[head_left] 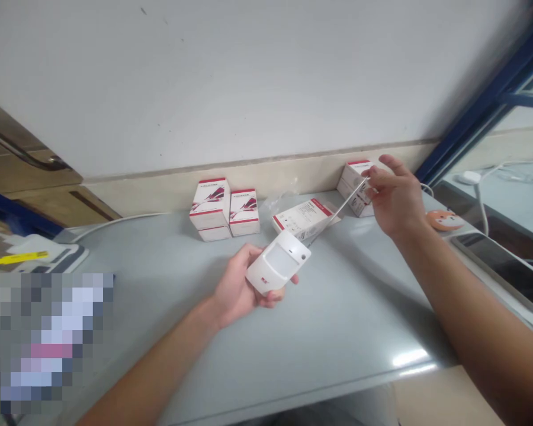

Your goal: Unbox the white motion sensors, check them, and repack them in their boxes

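Head cam: L hand (240, 290) w/ wht device (279, 260), red logo (265, 280) illegible.

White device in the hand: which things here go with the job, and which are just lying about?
Seem to belong:
- white device, in the left hand
- thin rod, pinched by the right hand
- red-and-white boxes, perhaps packaging

Seem to be just lying about:
- orange object
- phone
- yellow strip

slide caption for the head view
Left hand holding a white device, right hand pinching a thin rod, boxes behind.
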### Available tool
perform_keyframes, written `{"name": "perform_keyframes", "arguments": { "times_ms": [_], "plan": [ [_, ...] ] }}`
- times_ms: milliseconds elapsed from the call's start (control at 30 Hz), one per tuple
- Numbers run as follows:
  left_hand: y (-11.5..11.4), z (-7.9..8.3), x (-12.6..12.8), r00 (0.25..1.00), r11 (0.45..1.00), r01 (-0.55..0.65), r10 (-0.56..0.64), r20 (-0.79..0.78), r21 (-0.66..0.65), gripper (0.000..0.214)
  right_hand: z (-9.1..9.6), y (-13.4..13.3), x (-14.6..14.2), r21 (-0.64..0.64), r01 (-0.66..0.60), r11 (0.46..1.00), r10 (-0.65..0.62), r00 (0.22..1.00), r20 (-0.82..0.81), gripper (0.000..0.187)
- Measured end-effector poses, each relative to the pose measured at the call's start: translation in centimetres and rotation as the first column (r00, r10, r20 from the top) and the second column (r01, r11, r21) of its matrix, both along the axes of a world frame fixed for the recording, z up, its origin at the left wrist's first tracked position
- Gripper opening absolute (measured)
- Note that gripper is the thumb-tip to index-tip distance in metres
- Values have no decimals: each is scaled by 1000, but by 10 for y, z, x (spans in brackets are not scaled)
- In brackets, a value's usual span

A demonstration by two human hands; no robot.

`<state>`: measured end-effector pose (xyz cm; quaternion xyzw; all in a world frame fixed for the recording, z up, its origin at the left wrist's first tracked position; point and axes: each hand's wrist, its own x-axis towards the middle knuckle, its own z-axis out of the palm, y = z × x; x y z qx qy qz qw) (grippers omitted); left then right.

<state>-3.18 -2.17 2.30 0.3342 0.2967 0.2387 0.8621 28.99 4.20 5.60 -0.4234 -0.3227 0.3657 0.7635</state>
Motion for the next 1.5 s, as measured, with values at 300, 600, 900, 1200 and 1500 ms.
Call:
{"name": "perform_keyframes", "arguments": {
  "times_ms": [300,600,900,1200,1500],
  "plan": [
    [1,2,3,1000,1000,21,-21,20,-13,47,7,1,10,-74,42,996,-46,998,-53,40],
    [-7,3,6,999,998,47,-46,7,-29,47,21,-6,39,6,131,991,-129,983,-134,38],
    [-8,-5,9,1000,1000,11,-11,25,-10,44,14,-2,36,-37,83,996,-87,986,-142,33],
    [-8,-6,7,997,999,43,-44,61,23,47,-2,8,42,-24,-31,999,29,997,-74,35],
    [-15,-2,7,1000,999,-7,6,20,43,38,7,0,30,93,26,995,-35,995,97,22]
  ]
}}
